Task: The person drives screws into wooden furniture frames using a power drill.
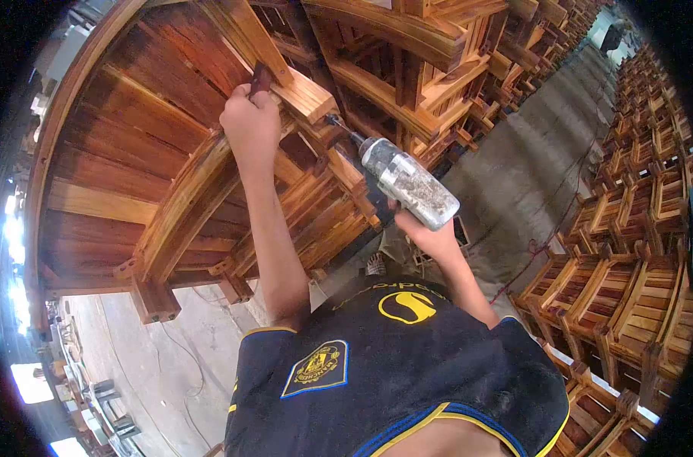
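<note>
My right hand (430,232) is wrapped round the grip of a pneumatic-looking driver (411,183) with a scuffed silver body. Its bit (339,122) points up and left, meeting the end of a pale wooden block (307,95). Beside that block, my left hand (252,118) is closed on a small dark brown wooden piece (261,80), whose lower part the fingers hide. Both wooden parts are at the frame of a large slatted wooden furniture piece (125,137), which shows its underside, curved rails and short legs (154,301).
Stacked wooden furniture frames (407,76) stand just beyond the driver. Rows of slatted wooden pieces (620,297) line the right side. A concrete aisle (533,152) runs between them, with a hose (540,247) on the floor. Cables cross the floor (152,365) at lower left.
</note>
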Demonstrator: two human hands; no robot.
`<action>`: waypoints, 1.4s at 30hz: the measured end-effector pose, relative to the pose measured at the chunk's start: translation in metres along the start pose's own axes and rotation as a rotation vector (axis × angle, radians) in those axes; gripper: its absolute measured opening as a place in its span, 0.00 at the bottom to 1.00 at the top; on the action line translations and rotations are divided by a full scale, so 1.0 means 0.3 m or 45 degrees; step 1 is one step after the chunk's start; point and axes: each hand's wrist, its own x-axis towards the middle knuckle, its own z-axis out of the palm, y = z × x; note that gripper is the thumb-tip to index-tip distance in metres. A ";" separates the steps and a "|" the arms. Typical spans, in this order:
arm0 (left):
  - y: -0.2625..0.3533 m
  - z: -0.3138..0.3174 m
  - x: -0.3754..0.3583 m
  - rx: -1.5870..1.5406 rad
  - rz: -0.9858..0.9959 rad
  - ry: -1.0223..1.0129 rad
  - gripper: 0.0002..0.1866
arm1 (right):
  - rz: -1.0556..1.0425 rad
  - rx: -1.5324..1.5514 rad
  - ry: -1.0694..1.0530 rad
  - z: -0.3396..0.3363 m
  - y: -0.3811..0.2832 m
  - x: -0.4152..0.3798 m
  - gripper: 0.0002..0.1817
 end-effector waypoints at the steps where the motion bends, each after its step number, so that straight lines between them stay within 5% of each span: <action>1: -0.009 0.005 0.006 0.002 -0.008 0.002 0.17 | 0.023 0.052 0.006 0.006 -0.010 0.002 0.13; 9: -0.008 -0.016 0.009 -0.105 -0.183 -0.137 0.16 | 0.044 0.063 0.032 0.010 -0.012 0.005 0.14; 42: -0.111 0.031 0.027 -0.247 0.021 -0.081 0.17 | 0.009 -0.042 -0.039 -0.006 -0.046 0.027 0.10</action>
